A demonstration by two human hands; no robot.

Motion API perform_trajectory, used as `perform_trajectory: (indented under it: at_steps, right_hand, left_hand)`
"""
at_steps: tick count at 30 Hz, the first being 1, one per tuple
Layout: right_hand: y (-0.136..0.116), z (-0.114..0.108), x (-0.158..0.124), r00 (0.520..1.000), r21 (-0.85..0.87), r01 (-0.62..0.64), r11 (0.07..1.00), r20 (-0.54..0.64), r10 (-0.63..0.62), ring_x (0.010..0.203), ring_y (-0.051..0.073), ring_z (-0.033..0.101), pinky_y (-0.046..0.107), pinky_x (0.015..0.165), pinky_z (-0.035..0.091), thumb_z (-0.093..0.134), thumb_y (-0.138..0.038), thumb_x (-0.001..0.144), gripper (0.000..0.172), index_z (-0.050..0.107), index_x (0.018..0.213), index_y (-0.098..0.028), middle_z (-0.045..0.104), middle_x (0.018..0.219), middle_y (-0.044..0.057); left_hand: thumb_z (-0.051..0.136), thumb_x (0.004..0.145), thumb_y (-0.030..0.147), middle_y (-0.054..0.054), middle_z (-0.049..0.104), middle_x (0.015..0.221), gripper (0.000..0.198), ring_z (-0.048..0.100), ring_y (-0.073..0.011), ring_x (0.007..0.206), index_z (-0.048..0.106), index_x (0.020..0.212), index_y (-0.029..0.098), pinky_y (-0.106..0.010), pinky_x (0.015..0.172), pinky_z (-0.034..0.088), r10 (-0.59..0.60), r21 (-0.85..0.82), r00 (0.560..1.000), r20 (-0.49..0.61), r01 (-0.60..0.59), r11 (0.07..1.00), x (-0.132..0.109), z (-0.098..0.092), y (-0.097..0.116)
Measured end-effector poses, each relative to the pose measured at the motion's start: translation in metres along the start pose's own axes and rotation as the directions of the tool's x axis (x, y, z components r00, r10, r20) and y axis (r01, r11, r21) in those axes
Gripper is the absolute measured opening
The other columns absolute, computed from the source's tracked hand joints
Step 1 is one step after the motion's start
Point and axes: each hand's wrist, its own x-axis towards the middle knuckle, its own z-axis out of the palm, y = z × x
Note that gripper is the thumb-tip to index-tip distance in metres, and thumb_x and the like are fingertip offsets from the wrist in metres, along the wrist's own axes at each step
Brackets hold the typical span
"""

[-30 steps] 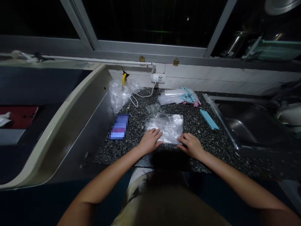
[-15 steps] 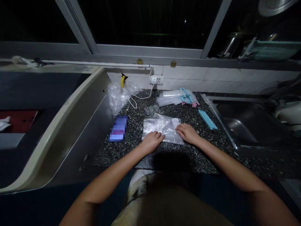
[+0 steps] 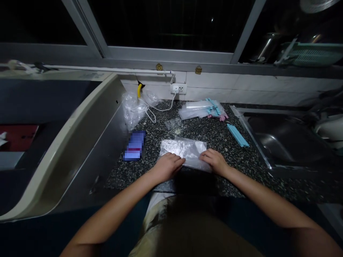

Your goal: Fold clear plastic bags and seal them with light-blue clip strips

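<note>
A crinkled transparent plastic bag [image 3: 184, 146] lies flat on the speckled dark countertop [image 3: 158, 125], close to the front edge. My left hand [image 3: 169, 166] has its fingers curled together over the bag's near left part, with the thumb side toward the middle. At the bag's right end, my right hand [image 3: 215, 161] grips the plastic with bent fingers. The fingertips of both hands are partly hidden against the bag. Several light-blue plastic strips [image 3: 238, 135] lie side by side, right of my right hand.
A phone [image 3: 134, 145] with a blurred screen lies left. Behind are a small transparent packet [image 3: 173, 124], a stack of plastic bags [image 3: 195, 110] with blue and pink clips, and a white cable [image 3: 160, 111] from the wall socket [image 3: 181, 89]. A sink [image 3: 276, 139] borders the right.
The bag has shifted slightly toward me, and its raised far flap now lies flatter. Both hands have moved a little nearer the counter's front edge, with the left fingers more curled.
</note>
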Motion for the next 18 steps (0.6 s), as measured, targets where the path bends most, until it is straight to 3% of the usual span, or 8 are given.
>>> perform_trajectory:
  at_steps: [5,10,13,18]
  right_hand:
    - [0.009,0.000,-0.008,0.995,0.282,-0.055,0.958,-0.069,0.077,0.078,0.016,0.056,0.030,0.069,0.044,0.049,-0.025,0.083,0.016,0.064,0.085,-0.020,0.066,0.084,0.007]
    - [0.012,-0.005,-0.014,0.970,0.402,-0.209,0.891,-0.030,0.242,0.078,0.017,0.058,0.031,0.070,0.045,0.048,-0.029,0.082,0.019,0.064,0.085,-0.020,0.066,0.081,0.006]
    - [0.011,-0.005,-0.017,0.925,0.388,-0.338,0.857,-0.033,0.380,0.078,0.018,0.057,0.031,0.070,0.045,0.047,-0.037,0.081,0.025,0.064,0.084,-0.019,0.063,0.083,0.007]
    - [0.005,-0.007,-0.018,0.805,0.275,-0.574,0.771,0.021,0.592,0.066,0.017,0.052,0.027,0.059,0.039,0.040,-0.045,0.081,0.040,0.058,0.056,-0.018,0.054,0.059,0.003]
  left_hand:
    - [0.056,0.075,0.033,-0.009,0.056,0.116,0.051,0.049,-0.0225,0.106,0.044,0.124,0.020,-0.037,0.091,0.037,-0.091,-0.232,0.995,-0.028,0.082,0.969,-0.025,0.002,-0.021]
    - [0.047,0.079,0.023,-0.008,0.060,0.109,0.022,0.049,-0.0196,0.107,0.061,0.096,0.019,-0.036,0.093,0.037,-0.142,-0.511,0.981,-0.136,0.053,0.858,-0.024,0.020,-0.041]
    - [0.042,0.080,0.022,-0.007,0.064,0.094,0.021,0.055,-0.0181,0.093,0.062,0.084,0.016,-0.033,0.085,0.042,-0.292,-0.602,0.948,-0.128,0.159,0.782,-0.012,0.027,-0.041]
    - [0.036,0.084,0.029,-0.005,0.064,0.076,0.027,0.058,-0.0166,0.072,0.057,0.075,0.015,-0.027,0.069,0.044,-0.534,-0.600,0.846,-0.014,0.420,0.681,0.012,0.028,-0.031]
